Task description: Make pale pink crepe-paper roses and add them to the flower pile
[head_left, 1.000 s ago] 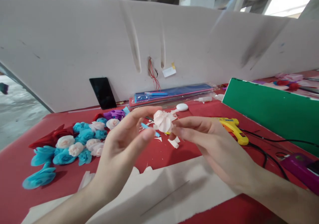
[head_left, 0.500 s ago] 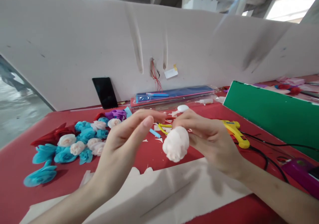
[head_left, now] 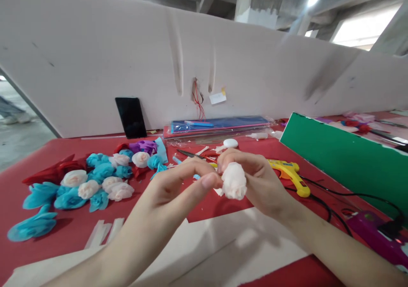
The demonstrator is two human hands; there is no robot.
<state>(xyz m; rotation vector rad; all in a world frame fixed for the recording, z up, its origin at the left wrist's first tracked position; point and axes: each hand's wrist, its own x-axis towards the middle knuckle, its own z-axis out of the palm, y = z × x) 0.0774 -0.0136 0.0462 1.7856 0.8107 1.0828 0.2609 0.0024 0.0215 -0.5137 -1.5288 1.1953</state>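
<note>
A pale, whitish-pink paper flower is held up above the table, its ruffled petals facing down and toward me. My right hand grips it from behind, the fingers curled round its back and base. My left hand meets it from the left, thumb and fingertips brought together at the petal edge. The flower hides part of both sets of fingertips. Beneath the hands lies a cream paper sheet on the red tabletop. Finished-looking blue flowers and pale flowers are grouped at the left.
A yellow glue gun with black cables lies right of my hands. Scissors and paper scraps are behind them. A green board and purple power strip stand right. A phone-like black tablet leans against the white partition.
My left fingers have closed in from a spread position to the flower's edge. The flower, held in my right hand, is slightly further right relative to my left hand. The camera view has shifted slightly.
</note>
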